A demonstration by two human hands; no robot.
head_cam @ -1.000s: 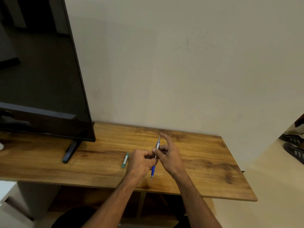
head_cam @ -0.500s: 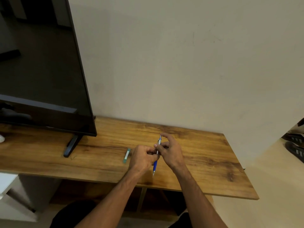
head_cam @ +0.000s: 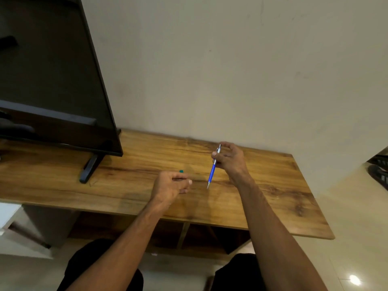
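My right hand (head_cam: pixel 230 160) grips a blue mechanical pencil (head_cam: pixel 213 171) near its silver upper end. The pencil hangs tilted, tip down, just above the wooden table top (head_cam: pixel 273 185). My left hand (head_cam: pixel 171 184) hovers low over the table to the left of the pencil, fingers curled and thumb pointing right. It covers most of a small green case (head_cam: pixel 181 171); only one end of the case shows past the knuckles. Whether the fingers grip the case is hidden.
A large black television (head_cam: pixel 52 80) stands at the left on a black foot (head_cam: pixel 90 169). A plain wall rises right behind the table. Open shelves lie under the top. Dark shoes (head_cam: pixel 378 173) sit on the floor at the right.
My left hand has let go of the pencil and moved left over the green case. My right hand has lifted the pencil away to the right and farther back.
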